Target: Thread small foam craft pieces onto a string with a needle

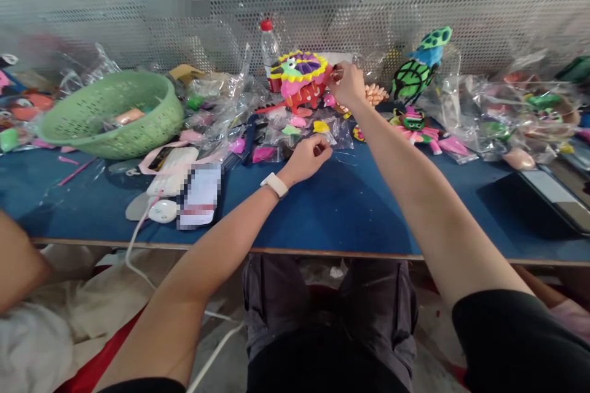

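My right hand (349, 84) reaches to the back of the table, its fingers pinched at the right, red end of a colourful clay figure (302, 83). That figure has a purple and yellow spiked frill, a pale green head with eyes and a red body. Whether a separate small piece sits between those fingers, I cannot tell. Nearer to me, my left hand (308, 158) hovers low over the table with its fingers curled together; what it holds, if anything, is hidden. Just behind it lie small bags with yellow clay (321, 127) and pink clay (264, 154).
A green plastic basket (159, 120) stands left, near a phone (200, 196) and a white cable (131, 252). Behind are a red-capped bottle (268, 49) and a perforated metal panel (322, 18). Rightward stand a green-blue clay figure (415, 77), clear bags (502, 107) and a dark tablet (548, 193).
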### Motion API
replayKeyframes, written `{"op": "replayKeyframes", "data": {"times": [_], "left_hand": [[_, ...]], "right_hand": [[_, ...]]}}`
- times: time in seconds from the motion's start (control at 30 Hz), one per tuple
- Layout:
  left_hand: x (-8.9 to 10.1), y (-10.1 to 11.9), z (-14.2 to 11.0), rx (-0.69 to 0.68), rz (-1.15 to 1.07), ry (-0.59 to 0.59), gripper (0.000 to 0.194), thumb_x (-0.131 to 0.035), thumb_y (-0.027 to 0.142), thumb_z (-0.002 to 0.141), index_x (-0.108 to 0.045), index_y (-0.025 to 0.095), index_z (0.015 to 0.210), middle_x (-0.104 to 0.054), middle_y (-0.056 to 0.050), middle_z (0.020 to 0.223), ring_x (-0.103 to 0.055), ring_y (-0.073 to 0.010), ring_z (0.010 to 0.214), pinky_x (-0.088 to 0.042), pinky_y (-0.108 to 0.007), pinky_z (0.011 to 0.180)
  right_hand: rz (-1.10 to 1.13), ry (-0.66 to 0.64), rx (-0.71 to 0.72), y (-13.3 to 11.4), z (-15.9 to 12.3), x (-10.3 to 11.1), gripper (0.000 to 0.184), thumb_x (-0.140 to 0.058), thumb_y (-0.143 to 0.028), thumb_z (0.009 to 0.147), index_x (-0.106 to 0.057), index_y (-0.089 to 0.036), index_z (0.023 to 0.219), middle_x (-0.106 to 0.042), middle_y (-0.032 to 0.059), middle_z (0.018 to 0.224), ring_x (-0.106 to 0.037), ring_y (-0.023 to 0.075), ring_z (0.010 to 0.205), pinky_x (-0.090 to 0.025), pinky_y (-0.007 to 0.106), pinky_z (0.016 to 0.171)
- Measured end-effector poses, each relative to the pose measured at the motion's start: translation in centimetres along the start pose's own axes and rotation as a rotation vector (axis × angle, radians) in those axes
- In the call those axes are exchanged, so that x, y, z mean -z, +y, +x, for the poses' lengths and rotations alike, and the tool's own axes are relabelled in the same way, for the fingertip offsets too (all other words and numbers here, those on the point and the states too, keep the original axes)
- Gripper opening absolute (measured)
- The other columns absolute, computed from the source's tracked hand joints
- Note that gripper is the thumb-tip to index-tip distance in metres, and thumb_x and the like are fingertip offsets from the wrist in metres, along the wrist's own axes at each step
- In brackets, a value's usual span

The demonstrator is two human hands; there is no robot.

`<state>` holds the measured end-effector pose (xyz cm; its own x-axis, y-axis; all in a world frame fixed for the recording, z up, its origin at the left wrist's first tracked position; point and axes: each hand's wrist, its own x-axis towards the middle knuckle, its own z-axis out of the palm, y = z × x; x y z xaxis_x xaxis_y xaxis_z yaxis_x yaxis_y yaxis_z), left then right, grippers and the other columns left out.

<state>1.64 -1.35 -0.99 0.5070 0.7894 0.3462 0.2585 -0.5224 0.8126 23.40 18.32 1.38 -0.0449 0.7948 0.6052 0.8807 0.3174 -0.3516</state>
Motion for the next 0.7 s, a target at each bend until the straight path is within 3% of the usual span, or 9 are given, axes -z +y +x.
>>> {"op": "replayKeyframes", "data": {"times": [0.2,0.37,0.47,0.7], "left_hand": [[0.0,0.0,-0.2,-0.008,-0.005,-0.011,0.019,-0.064,0.026,0.103,-0.058,0.022,0.085,-0.065,-0.001,0.082,-0.06,-0.0156,0.076,-0.051,-0.031,0.075],[0.1,-0.2,-0.2,-0.014,0.003,-0.015,0.019,-0.064,0.026,0.103,-0.058,0.022,0.086,-0.064,-0.001,0.081,-0.059,-0.0149,0.075,-0.05,-0.03,0.075],[0.2,-0.4,-0.1,-0.016,0.016,-0.012,0.019,-0.064,0.026,0.103,-0.058,0.022,0.086,-0.064,-0.001,0.081,-0.06,-0.0153,0.077,-0.051,-0.031,0.077],[0.5,-0.5,-0.1,-0.017,0.02,-0.003,0.019,-0.064,0.026,0.103,-0.058,0.022,0.085,-0.064,-0.001,0.081,-0.063,-0.0171,0.081,-0.053,-0.031,0.079]], "right_hand": [[0.035,-0.037,-0.083,-0.9,-1.9,0.8,0.052,-0.06,-0.053,0.108,-0.063,-0.017,0.146,-0.082,0.0206,0.126,-0.077,0.0426,0.124,-0.058,0.067,0.115],[0.065,-0.127,-0.006,-1.2,-3.5,2.3,0.05,-0.067,-0.06,0.103,-0.068,-0.016,0.129,-0.081,0.0223,0.122,-0.073,0.0429,0.122,-0.054,0.065,0.118],[0.055,-0.184,0.032,-1.4,-4.1,2.5,0.056,-0.071,-0.064,0.1,-0.068,-0.017,0.131,-0.081,0.0234,0.124,-0.066,0.0437,0.127,-0.051,0.064,0.121],[0.035,-0.218,0.016,-0.6,-4.5,2.9,0.045,-0.078,-0.052,0.095,-0.073,-0.025,0.13,-0.082,0.0176,0.127,-0.066,0.0481,0.135,-0.049,0.072,0.125]]}}
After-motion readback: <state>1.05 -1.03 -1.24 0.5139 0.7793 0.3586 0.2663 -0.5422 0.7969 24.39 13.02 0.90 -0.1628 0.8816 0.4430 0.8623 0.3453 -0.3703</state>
